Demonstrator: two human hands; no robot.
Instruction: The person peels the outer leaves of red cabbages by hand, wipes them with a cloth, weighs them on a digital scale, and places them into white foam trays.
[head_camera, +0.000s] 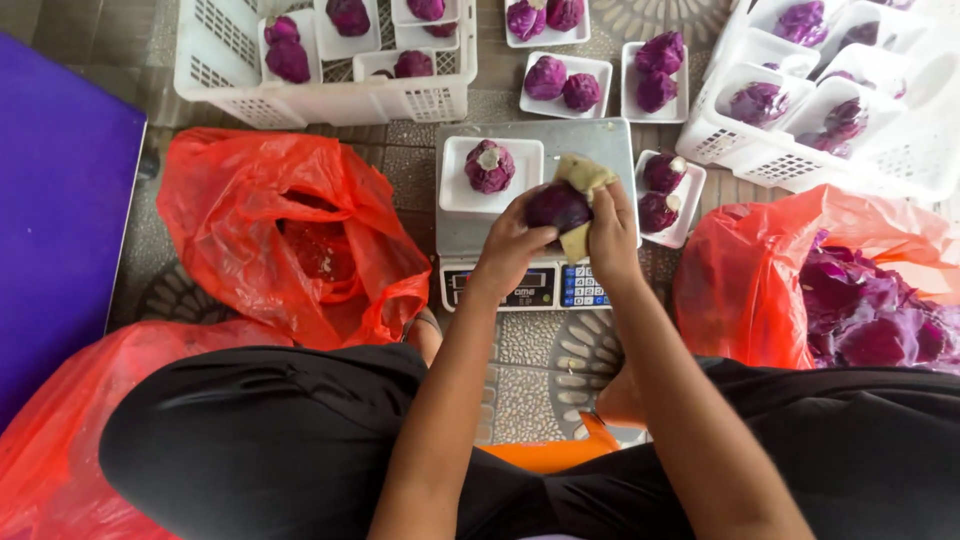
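While cloth-wiped, smooth round purple cabbage (557, 206).

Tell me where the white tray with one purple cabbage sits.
In the head view, the white tray sits on the left of the scale's platform, just left of the person's hands.

A weighing scale (535, 215) stands in the middle, just beyond the person's knees. On its left part lies a tray (491, 176) with one cabbage (489, 166) in it. Over its right part both hands, the left hand (510, 245) and the right hand (612, 235), meet around another cabbage (557, 207). A bag (290, 235) lies left of the scale, a bag of leaves (830, 290) right. Crates (325, 55) of filled trays sit farther off.
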